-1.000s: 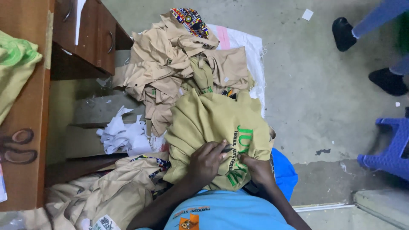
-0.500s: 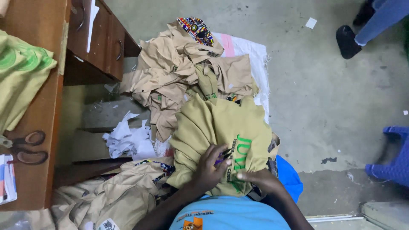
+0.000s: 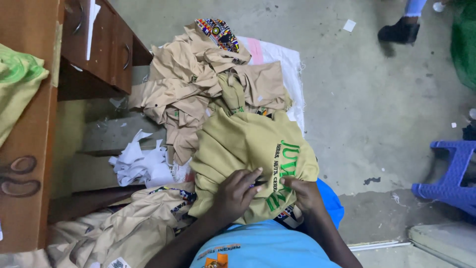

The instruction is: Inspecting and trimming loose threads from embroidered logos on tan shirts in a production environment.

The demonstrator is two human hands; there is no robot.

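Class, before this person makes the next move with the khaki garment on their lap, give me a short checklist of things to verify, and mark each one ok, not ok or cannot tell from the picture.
1. Both hands on the garment: left hand and right hand rest on the khaki garment. Ok.
2. Green lettering faces up and is visible. Ok.
3. Small dark object between the fingers: cannot tell what it is.
4. Garment lies flat: bunched and creased. Not ok.
5. Scissors within sight on the wooden table. Ok.
6. Pile of tan clothes kept apart: it touches the held garment. Not ok.
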